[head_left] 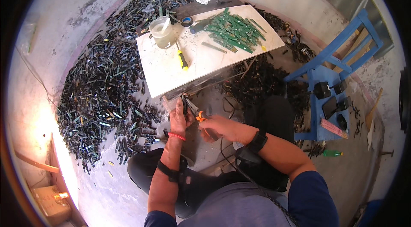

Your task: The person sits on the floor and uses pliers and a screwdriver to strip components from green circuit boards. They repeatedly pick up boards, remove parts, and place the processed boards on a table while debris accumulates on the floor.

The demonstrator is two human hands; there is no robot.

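Just off the near edge of the white-topped table [152,75], my left hand [177,117] is closed around a small dark strip-like piece [185,106], mostly hidden by the fingers. My right hand [217,127] grips pliers with orange handles [200,117]. Their metal jaws meet the upper part of the dark piece; whether they bite on it is too small to tell. On the tabletop lie a yellow-and-black screwdriver [183,60], a clear jar [162,34] of cloudy liquid, a tape roll [186,21] and a heap of green circuit board strips [237,32].
A large pile of dark strips [102,85] covers the floor on the left and behind the table. More dark pieces [257,79] lie under its right side. A blue chair [316,115] holding black items stands at right. A cable [221,150] runs beside my legs.
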